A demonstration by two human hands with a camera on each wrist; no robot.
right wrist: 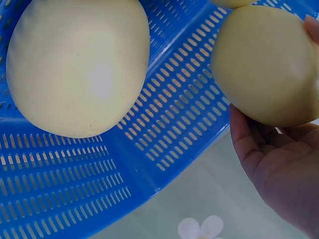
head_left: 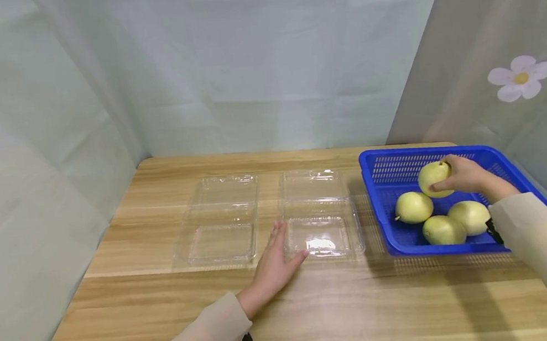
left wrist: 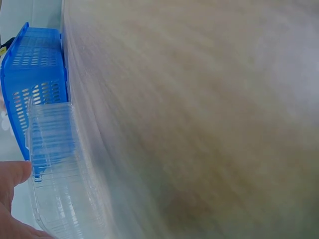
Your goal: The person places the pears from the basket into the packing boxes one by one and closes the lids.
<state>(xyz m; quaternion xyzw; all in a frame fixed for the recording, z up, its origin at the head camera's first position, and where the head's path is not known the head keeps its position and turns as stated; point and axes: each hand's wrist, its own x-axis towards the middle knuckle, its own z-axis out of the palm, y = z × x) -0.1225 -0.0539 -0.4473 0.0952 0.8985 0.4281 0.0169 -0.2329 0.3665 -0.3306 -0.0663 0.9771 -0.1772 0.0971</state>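
on a wooden table (head_left: 131, 296), a blue basket (head_left: 437, 249) sits at the person's right. to its left lie two clear containers, unfolded, long axes running away from the person: an inner container (head_left: 319, 237) nearer the basket and an outer container (head_left: 223, 242) beyond it. the left hand (head_left: 273, 265), fingers extended and thumb spread, touches the inner container's near left side and is the closer hand to both. the right hand (head_left: 469, 175) is curled round a roundish pear (head_left: 429, 176) over the basket's interior; from it, the containers lie leftward, past the basket's left wall. the count: one basket, two containers, four pears, one gripped and three other pears (head_left: 414, 207) resting in the basket.
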